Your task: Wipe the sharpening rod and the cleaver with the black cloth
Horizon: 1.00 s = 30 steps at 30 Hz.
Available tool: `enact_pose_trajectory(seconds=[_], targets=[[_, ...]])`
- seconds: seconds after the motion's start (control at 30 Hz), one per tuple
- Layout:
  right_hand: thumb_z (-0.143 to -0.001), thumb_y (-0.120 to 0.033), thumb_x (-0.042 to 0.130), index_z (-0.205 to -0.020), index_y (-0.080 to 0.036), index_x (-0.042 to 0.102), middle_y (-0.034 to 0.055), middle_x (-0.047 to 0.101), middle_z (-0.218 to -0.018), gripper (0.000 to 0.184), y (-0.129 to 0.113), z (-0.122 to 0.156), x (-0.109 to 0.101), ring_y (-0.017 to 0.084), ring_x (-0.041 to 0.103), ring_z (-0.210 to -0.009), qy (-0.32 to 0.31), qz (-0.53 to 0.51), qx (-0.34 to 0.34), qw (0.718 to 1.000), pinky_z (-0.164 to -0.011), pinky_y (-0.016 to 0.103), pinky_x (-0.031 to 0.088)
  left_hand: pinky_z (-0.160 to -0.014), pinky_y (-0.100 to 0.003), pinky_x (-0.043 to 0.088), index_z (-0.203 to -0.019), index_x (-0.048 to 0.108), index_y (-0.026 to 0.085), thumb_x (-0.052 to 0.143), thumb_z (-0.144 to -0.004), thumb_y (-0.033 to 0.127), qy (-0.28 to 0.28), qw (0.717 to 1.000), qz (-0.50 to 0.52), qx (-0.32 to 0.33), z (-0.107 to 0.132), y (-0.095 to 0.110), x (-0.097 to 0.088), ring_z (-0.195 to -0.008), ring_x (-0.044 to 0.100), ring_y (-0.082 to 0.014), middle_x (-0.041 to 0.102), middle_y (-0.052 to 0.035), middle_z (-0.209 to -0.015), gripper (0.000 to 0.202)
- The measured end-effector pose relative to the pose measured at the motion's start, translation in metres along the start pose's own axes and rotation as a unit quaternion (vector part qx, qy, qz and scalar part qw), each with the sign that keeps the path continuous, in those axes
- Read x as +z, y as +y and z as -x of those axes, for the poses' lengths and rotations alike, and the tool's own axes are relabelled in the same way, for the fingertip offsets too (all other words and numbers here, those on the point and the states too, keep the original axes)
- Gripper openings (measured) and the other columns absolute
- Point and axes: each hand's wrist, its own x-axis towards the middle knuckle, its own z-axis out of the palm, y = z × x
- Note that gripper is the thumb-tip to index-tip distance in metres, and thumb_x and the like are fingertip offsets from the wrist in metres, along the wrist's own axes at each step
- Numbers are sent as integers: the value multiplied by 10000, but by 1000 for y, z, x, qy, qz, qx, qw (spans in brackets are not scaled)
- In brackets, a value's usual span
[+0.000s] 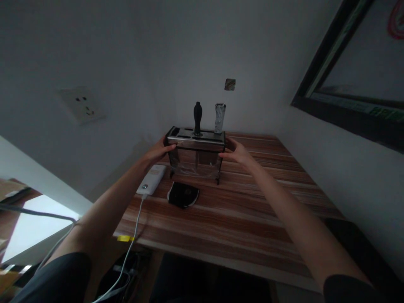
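Note:
A knife holder [189, 162] with clear sides and a slotted metal top stands at the back of the wooden table. Two handles stick up from its slots: a black handle [198, 115] near the middle and a silvery, clear-looking handle [220, 118] toward the right. My left hand [160, 150] grips the holder's left end, thumb along the front edge. On the right end my right hand [236, 152] holds it the same way, with its fingers partly hidden behind. Just in front of the holder lies a small black cloth item [183, 194].
A white power bank [152, 179] lies left of the holder, its white cable [136, 227] running over the front edge. Yellow tape [125, 238] marks that edge. Walls rise behind and at both sides, with a socket [82, 104] on the left and a dark frame [344, 120] on the right.

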Motion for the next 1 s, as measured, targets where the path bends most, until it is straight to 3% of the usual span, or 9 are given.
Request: enact_pose_trajectory(seconds=[0.3,0.6,0.77,1.0], targets=[[-500,-192,808,-1125,-229,580,62,599,-1197,666,-20,26,-57,258,532,-1124,29,29,9,999,-990,486,391,-955,-407,382,-1245,440,198,792,-573,360,-43,998,21,30,-18,1,57,-1135,495,-294,559,-108,-1201,777],[-500,-241,817,-1156,-240,560,52,603,-1202,705,-17,52,-112,258,533,-1130,63,66,23,996,-1001,473,381,-1011,-465,319,-1294,334,185,785,-585,399,-102,993,37,49,-23,0,115,-1206,421,-306,390,-157,-1347,867],[-491,-236,822,-1186,-243,539,55,573,-1245,750,-14,65,-127,263,509,-1160,63,72,34,995,-1007,459,380,-995,-480,346,-1276,322,193,788,-585,376,-122,991,41,43,-24,0,130,-1185,452,-305,358,-164,-1364,854],[-469,-204,823,-1159,-228,555,67,574,-1242,740,-14,71,-128,264,522,-1147,74,42,62,994,-1015,470,369,-1000,-493,341,-1259,301,160,801,-562,353,-123,990,58,45,-28,-6,137,-1221,408,-323,372,-198,-1344,879]])
